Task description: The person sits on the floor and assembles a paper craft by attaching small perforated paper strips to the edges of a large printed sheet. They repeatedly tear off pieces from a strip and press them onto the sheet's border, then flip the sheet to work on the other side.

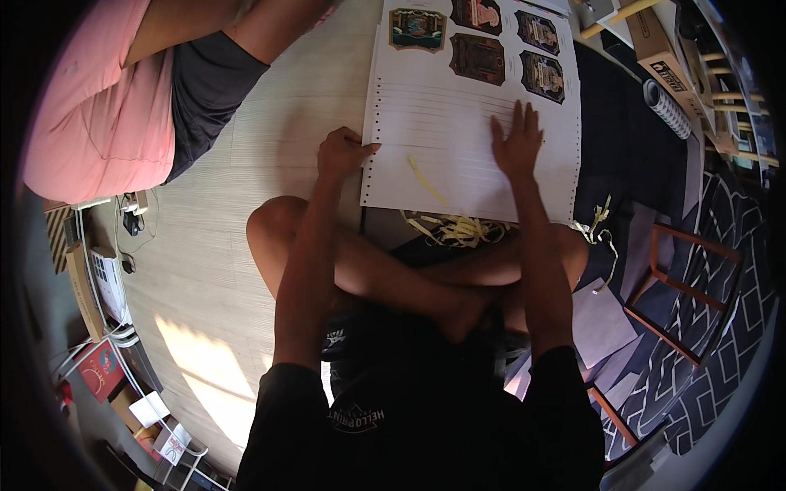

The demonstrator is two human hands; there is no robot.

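Observation:
A large white printed sheet [467, 168], with small black marks along its side edges, lies in front of me on what looks like a stack. Dark labels with shaped outlines [477, 59] cover its far part, and fine lines run across the nearer part. My left hand [337, 154] is curled at the sheet's left edge, its thumb and finger closed on the margin. Flat on the right half of the sheet rests my right hand [517, 143], fingers spread. One thin pale yellow strip [426, 179] lies on the sheet between my hands.
Tangled yellow strips [458, 231] lie between my crossed legs and the sheet; others [602, 225] are by my right knee. Another person in a pink shirt [106, 123] sits at far left. A wooden frame [688, 295], a paper roll [667, 108] and a cardboard box [661, 57] stand right.

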